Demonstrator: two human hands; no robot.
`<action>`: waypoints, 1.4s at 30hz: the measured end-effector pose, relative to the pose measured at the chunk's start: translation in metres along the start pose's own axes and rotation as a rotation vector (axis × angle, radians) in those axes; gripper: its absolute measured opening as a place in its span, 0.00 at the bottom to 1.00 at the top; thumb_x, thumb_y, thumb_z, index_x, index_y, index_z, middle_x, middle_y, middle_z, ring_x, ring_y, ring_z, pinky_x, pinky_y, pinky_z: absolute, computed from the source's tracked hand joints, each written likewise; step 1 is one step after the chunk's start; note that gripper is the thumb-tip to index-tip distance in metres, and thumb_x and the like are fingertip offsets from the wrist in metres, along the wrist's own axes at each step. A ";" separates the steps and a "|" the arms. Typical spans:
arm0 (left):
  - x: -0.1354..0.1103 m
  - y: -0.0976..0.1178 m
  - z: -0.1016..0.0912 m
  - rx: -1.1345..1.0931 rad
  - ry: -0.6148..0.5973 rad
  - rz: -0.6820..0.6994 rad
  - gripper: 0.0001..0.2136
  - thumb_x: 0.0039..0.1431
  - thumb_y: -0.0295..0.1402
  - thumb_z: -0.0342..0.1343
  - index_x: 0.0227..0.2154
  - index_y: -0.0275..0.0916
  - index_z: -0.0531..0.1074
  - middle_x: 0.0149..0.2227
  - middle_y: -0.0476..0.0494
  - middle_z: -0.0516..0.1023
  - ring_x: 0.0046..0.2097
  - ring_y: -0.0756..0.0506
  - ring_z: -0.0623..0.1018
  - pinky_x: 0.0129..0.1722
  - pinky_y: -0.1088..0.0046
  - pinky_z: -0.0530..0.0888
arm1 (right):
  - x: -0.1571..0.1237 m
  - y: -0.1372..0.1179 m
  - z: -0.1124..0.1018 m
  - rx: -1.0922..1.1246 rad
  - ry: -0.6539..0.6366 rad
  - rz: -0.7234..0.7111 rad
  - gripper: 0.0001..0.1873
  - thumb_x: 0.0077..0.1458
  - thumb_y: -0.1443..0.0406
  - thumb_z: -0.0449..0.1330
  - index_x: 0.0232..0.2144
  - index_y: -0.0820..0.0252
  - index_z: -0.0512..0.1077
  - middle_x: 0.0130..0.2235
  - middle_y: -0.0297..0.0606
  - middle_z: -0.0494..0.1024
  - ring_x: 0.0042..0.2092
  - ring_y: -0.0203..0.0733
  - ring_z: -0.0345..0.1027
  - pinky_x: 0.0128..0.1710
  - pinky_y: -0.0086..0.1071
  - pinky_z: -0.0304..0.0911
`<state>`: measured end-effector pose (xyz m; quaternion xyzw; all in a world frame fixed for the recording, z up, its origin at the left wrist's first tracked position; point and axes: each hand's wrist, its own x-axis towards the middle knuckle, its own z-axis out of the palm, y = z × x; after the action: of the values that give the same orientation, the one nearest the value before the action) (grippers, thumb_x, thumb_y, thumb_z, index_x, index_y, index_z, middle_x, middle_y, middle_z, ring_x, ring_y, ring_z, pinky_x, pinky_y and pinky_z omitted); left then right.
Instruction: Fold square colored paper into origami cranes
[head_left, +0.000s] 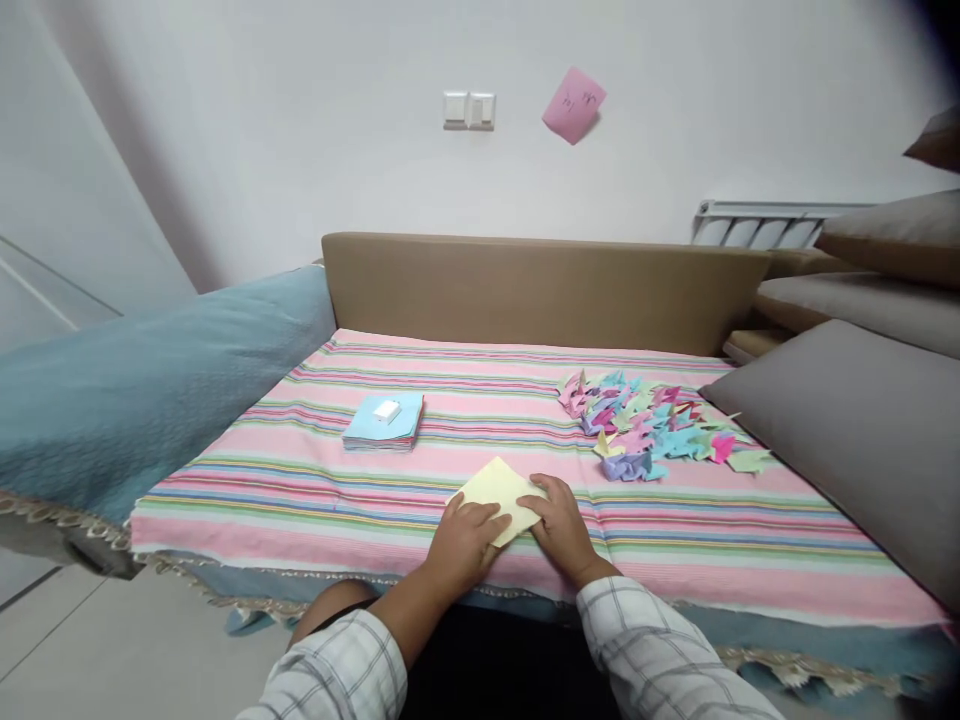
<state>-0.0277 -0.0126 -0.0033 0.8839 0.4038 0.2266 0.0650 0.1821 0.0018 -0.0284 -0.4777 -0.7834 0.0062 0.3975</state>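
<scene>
A pale yellow square of paper [497,490] lies on the striped cloth [315,480] near its front edge. My left hand [465,540] rests on the sheet's lower left part with fingers curled down on it. My right hand [559,525] presses on the sheet's right corner, fingers bent and pinching the paper's edge. Both hands touch the same sheet.
A stack of coloured paper squares [384,425] with a small white object [387,410] on top lies to the left. A heap of folded coloured paper figures [652,425] is at the right. Grey cushions [855,420] stand on the right, a blue blanket [150,370] on the left.
</scene>
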 end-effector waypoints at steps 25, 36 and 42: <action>0.009 -0.040 -0.014 -0.056 0.192 -0.410 0.13 0.53 0.39 0.56 0.17 0.40 0.68 0.40 0.45 0.76 0.45 0.42 0.72 0.45 0.65 0.68 | 0.004 0.027 -0.006 -0.015 -0.025 0.425 0.13 0.51 0.57 0.56 0.20 0.58 0.67 0.43 0.43 0.70 0.48 0.47 0.62 0.49 0.40 0.57; 0.011 -0.025 -0.006 0.160 0.173 -0.142 0.09 0.60 0.31 0.50 0.41 0.46 0.72 0.52 0.47 0.72 0.51 0.41 0.68 0.53 0.58 0.61 | 0.002 0.027 -0.005 -0.058 -0.024 0.394 0.11 0.50 0.58 0.57 0.22 0.58 0.66 0.43 0.42 0.70 0.47 0.46 0.62 0.49 0.39 0.56; 0.014 -0.001 0.010 0.137 -0.019 0.175 0.21 0.59 0.37 0.50 0.55 0.42 0.63 0.57 0.42 0.66 0.58 0.39 0.64 0.58 0.56 0.58 | 0.003 0.026 -0.005 -0.058 -0.008 0.387 0.11 0.50 0.59 0.58 0.21 0.58 0.65 0.43 0.41 0.70 0.47 0.47 0.62 0.48 0.39 0.57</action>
<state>-0.0152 -0.0009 -0.0078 0.9202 0.3392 0.1951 -0.0117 0.2038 0.0161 -0.0337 -0.6306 -0.6784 0.0618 0.3720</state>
